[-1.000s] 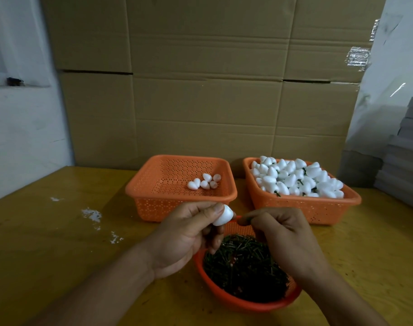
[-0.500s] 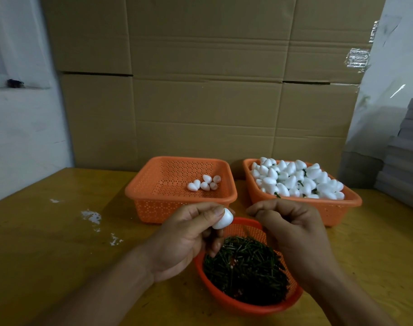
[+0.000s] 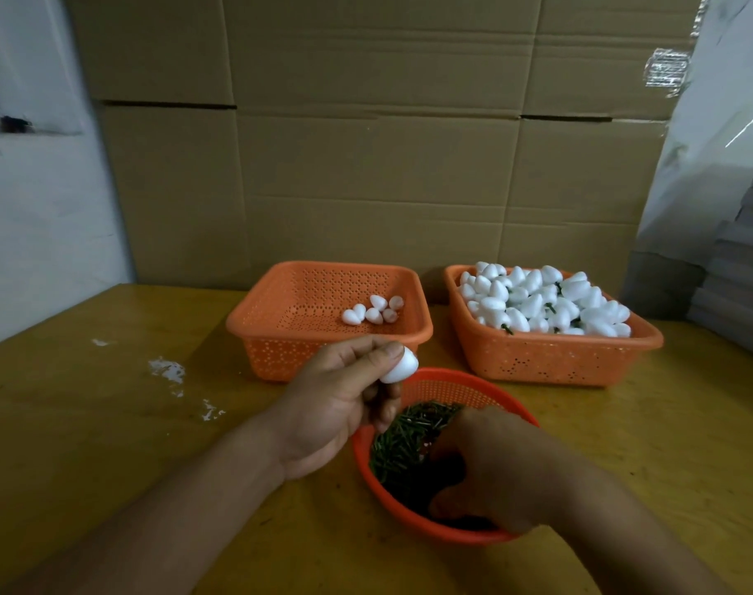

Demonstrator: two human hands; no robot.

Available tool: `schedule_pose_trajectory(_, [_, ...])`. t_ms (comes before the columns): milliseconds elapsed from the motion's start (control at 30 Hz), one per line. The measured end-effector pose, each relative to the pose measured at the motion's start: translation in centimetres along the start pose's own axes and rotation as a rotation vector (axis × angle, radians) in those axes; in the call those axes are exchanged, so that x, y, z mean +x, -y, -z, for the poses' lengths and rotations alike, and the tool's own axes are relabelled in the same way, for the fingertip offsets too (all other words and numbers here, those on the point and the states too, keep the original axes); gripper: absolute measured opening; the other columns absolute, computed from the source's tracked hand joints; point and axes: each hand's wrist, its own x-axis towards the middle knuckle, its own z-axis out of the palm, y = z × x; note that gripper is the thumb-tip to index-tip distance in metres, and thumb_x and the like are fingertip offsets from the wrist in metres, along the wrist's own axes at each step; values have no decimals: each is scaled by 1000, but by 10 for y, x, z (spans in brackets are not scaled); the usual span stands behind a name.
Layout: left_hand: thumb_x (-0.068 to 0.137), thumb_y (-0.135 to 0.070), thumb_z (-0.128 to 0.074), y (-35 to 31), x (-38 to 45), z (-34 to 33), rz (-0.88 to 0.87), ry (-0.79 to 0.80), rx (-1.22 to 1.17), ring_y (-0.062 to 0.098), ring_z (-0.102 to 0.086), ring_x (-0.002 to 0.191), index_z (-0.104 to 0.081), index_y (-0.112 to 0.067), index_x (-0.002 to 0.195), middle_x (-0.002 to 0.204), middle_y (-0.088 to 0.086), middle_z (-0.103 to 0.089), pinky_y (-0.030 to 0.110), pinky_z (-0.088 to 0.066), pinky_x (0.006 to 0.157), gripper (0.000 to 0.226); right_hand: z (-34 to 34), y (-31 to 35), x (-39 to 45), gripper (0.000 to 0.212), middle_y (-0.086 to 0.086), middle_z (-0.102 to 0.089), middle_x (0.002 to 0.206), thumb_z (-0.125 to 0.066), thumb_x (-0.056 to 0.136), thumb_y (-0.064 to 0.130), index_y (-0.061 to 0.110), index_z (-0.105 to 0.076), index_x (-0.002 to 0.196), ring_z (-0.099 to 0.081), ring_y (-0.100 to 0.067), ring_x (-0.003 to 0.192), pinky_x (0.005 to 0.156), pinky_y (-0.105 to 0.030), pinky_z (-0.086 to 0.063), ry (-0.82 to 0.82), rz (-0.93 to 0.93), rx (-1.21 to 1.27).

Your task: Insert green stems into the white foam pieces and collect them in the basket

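Nearest you, down in the round orange bowl (image 3: 413,519), your right hand (image 3: 501,472) is curled over the heap of green stems (image 3: 409,435), fingers bent down into the pile; whether they have closed on a stem cannot be told, because the hand hides its own fingertips. Take one stem only: a loose tangle like this tends to lift in clumps, so pinch near one end and draw it out along its length. Just beyond and to the left, your left hand (image 3: 344,401) is raised over the bowl's rim and pinches a white foam piece (image 3: 399,369) between thumb and fingers. Keep that hold light, since foam likely dents under pressure, and turn the piece so the end meant for the stem faces your right hand. Bring the stem in straight along the piece's axis and push steadily; an angled push could break out through the side. Farther back on the wooden table (image 3: 108,423), the left square basket (image 3: 331,334) holds only a few foam pieces (image 3: 372,313), which look stemless, while the right square basket (image 3: 555,358) is heaped with stemmed pieces (image 3: 542,300), dark stems showing between them. That right one looks like the collecting basket, so drop the finished piece there.
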Motion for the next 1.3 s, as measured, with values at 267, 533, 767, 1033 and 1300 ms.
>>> schedule_pose_trajectory(267, [92,-35,-59,0,2,1,19,-14,-14,13,-55,64,-73,-8,104,74,2,-56,24,-46,57,34,0,-19,0,16,19,-73,84,-65,92,25,30,-78,100,-60,3,67,58,-10,-42,-182,78,236])
schedule_pose_trajectory(533, [92,-37,-56,-1,2,1,26,-34,-6,13,-54,62,-72,-3,107,72,3,-55,25,-46,57,40,-1,-27,2,25,22,-62,87,-65,96,23,41,-74,112,-58,7,86,73,-11,-43,-368,140,543])
schedule_pose_trajectory(767, [92,-38,-57,-1,1,0,32,-26,-1,13,-54,62,-72,-3,108,73,3,-56,25,-45,57,41,1,-25,0,15,15,-65,59,-69,93,26,17,-81,91,-54,2,48,48,-12,-39,-320,175,684])
schedule_pose_trajectory(1033, [93,-40,-56,-3,0,1,44,9,-20,12,-50,58,-71,-4,110,71,1,-52,23,-42,54,43,-2,-19,-2,51,-4,-48,42,-56,93,46,10,-62,57,-38,-8,34,38,-22,-27,-591,174,549])
schedule_pose_trajectory(1300, [96,-38,-55,-7,-2,0,28,59,-99,13,-41,52,-61,-14,85,66,3,-46,25,-33,51,28,5,-3,-5,22,5,-61,55,-67,80,30,10,-75,82,-51,-1,48,48,-12,-38,-749,305,1107])
